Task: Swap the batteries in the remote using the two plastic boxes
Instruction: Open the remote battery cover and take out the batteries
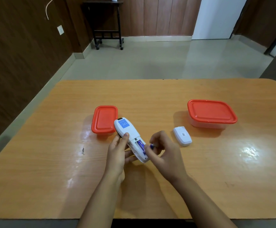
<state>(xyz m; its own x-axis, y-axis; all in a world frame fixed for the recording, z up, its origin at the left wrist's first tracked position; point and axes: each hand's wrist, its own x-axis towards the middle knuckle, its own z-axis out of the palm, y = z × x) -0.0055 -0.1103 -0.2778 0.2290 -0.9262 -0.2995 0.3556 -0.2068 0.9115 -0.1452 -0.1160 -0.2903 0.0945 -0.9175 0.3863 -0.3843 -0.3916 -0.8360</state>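
My left hand (119,150) grips a white remote (128,134) turned back side up, its battery compartment open and facing me. One blue battery (140,144) lies inside the compartment. My right hand (162,153) pinches a second blue battery (152,146) just to the right of the compartment. The remote's white battery cover (182,136) lies on the table to the right. A small plastic box with an orange lid (104,119) stands just behind the remote on the left. A larger plastic box with an orange lid (211,113) stands at the right, also closed.
Everything sits on an orange wooden table (51,162) whose near edge runs along the bottom of the view. Beyond the far edge lies a tiled floor with a dark wheeled stand (108,25) against the wall.
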